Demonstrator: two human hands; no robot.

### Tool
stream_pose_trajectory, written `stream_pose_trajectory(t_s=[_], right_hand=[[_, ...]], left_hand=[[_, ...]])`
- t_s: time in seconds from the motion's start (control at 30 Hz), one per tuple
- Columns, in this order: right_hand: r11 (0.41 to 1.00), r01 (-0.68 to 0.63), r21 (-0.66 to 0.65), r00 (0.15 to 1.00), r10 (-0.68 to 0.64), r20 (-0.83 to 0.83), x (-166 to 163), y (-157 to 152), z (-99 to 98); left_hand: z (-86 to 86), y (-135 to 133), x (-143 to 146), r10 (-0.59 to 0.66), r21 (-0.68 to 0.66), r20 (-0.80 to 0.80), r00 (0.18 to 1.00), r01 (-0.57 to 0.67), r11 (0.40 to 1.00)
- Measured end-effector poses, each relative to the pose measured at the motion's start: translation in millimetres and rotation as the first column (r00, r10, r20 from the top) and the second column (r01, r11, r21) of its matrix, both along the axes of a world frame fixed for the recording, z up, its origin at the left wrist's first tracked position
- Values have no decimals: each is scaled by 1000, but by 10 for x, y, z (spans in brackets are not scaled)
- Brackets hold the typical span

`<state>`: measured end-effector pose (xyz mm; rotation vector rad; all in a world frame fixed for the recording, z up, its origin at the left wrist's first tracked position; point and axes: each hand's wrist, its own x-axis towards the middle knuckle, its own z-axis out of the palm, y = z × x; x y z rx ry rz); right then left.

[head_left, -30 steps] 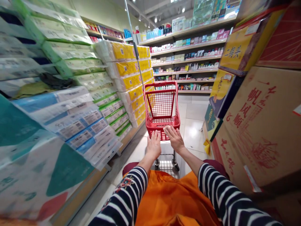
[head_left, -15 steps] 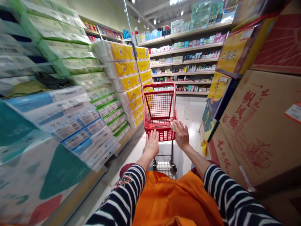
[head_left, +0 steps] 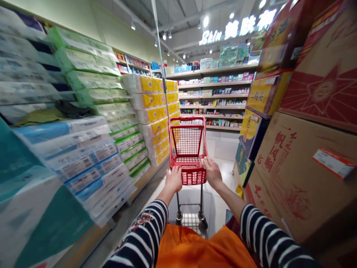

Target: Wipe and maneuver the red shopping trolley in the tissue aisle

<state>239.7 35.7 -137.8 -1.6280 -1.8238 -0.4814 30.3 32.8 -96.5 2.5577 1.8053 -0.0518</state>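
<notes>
A small red wire shopping cart (head_left: 187, 149) stands in the aisle right in front of me, its basket empty. My left hand (head_left: 174, 179) grips the near left corner of its rim, fingers curled over the edge. My right hand (head_left: 212, 172) rests on the near right corner, fingers bent over the rim with something small and pale under them. Both arms wear dark sleeves with white stripes. A thin metal pole (head_left: 161, 56) rises from the cart toward the ceiling.
Stacked tissue packs (head_left: 83, 149) fill the shelving on my left, yellow ones (head_left: 156, 100) farther along. Big cardboard boxes (head_left: 301, 163) tower on my right. Shelves of small bottles and boxes (head_left: 217, 96) cross the aisle's far end. An orange cloth (head_left: 200, 249) hangs below my arms.
The cart has rolled forward down the aisle and my view has tilted up. My left hand has gone from lying flat to curling over the rim; my right slid to the right corner.
</notes>
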Motion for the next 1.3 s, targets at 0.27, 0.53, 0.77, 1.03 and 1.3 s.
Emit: stream_pose_trajectory(t_s=[0.27,0.53,0.77,1.03,1.3], right_hand=[[942,-283,-182,951,300,78,-530,-94,-102],[940,-52,-337,993,84,81,-23,-288,24],[932,35,-361,999,-26,29,205,-200,3],[993,-113,-39,993,114,14,-67,-385,-293],[905,-417,85,887,426,-179,290,-500,-224]], left_hand=[[-18,-238,18,-29,42,2,1000,29,999],[47,-421,8,-156,42,106,982,152,987],[49,-401,-6,-275,21,16,961,274,961],[42,-620,125,-301,138,-39,953,303,943],[113,-854,243,-389,163,-72,919,395,904]])
